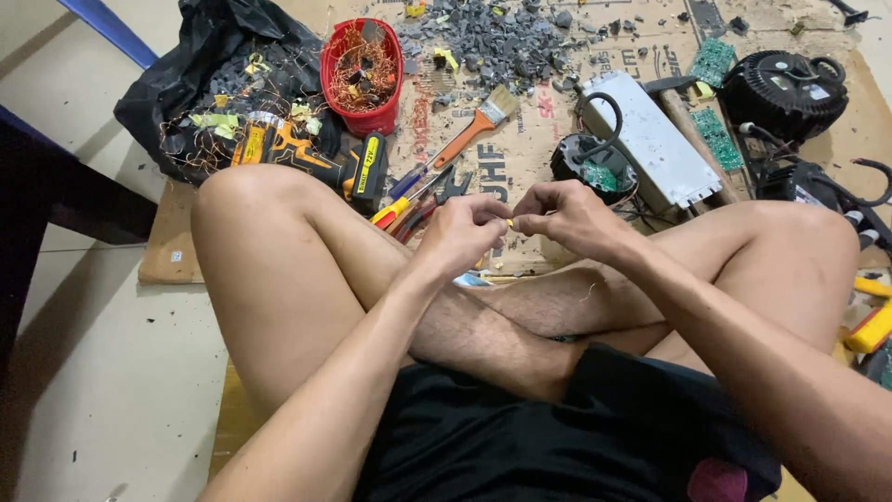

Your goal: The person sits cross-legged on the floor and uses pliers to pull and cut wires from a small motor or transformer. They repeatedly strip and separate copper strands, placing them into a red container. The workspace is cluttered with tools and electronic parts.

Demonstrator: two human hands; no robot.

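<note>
Over cardboard [520, 163], tiny yellow piece [509, 223] crosswise between both hands' fingers [492, 216].

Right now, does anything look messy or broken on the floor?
Yes. Grey broken bits lie scattered over the cardboard at the top, and tangled copper wire spills from the black bag. Both hands pinch something tiny and yellow.
</note>
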